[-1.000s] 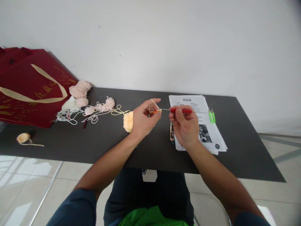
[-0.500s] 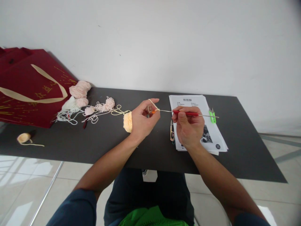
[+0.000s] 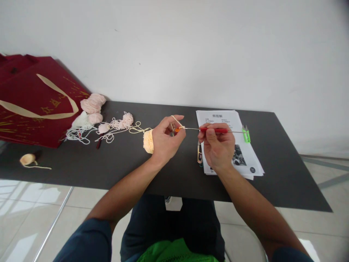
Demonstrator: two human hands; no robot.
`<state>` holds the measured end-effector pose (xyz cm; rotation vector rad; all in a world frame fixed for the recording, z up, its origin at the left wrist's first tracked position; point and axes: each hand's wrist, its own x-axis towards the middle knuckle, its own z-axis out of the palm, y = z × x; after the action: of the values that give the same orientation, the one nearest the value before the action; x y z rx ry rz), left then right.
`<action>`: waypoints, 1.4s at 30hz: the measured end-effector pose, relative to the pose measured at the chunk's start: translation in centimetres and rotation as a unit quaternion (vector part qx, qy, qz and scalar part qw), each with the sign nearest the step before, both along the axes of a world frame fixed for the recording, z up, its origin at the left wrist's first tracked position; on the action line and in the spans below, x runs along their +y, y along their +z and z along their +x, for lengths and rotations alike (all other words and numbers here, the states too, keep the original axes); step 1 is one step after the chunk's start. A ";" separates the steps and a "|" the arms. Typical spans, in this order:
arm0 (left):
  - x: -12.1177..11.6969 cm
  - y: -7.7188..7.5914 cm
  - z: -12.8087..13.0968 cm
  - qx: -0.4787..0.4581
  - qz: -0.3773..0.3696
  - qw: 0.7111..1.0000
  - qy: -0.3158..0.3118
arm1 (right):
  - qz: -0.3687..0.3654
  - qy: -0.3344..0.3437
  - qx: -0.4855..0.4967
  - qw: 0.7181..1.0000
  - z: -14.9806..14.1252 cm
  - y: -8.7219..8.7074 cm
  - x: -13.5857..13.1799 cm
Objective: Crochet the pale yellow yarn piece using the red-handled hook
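My right hand (image 3: 219, 147) is closed round the red grip of a crochet hook (image 3: 222, 130), whose thin metal shaft points left. The hook's tip meets a small piece of pale yellow yarn work (image 3: 183, 127) pinched in my left hand (image 3: 167, 138). A strand of yarn loops over the left index finger. Something small and orange (image 3: 177, 129) shows between the left fingers; I cannot make out what it is. Just left of that hand lies a yellow yarn ball (image 3: 148, 141), partly hidden behind it.
Printed sheets (image 3: 215, 115) lie under my right hand, with green thread snips (image 3: 246, 134) on their right edge. Pink yarn (image 3: 93, 103) and tangled strands lie beside a dark red gift bag (image 3: 32, 102). A small cream crocheted piece (image 3: 27, 159) is at far left.
My right hand and the crochet hook have shifted slightly left, towards my left hand. The left hand has stayed nearly still, keeping its pinch on the yarn work.
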<state>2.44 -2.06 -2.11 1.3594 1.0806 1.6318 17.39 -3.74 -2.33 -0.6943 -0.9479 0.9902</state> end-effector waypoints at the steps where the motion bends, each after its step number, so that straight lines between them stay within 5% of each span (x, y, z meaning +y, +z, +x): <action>1: 0.0 0.0 0.0 0.001 -0.001 1.000 0.002 | 0.004 -0.002 -0.002 1.000 0.0 0.0 0.0; 18: -0.3 0.3 0.2 0.026 0.012 0.997 0.069 | 0.078 -0.080 -0.074 0.991 -1.1 -0.9 -1.3; 32: -0.2 0.4 0.1 0.003 -0.009 0.996 0.092 | 0.148 -0.101 -0.205 0.962 -0.9 -1.2 -2.0; 38: -0.1 0.4 0.2 -0.012 -0.034 0.996 0.083 | 0.243 -0.112 -0.323 0.908 -0.2 -1.9 -1.8; 42: 0.0 0.4 0.1 -0.030 -0.052 0.995 0.082 | 0.222 -0.113 -0.294 0.923 -0.4 -1.9 -1.7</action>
<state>2.55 -2.06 -1.70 1.1729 1.2521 1.6967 16.99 -5.45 -4.19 -0.7028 -1.5187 0.3287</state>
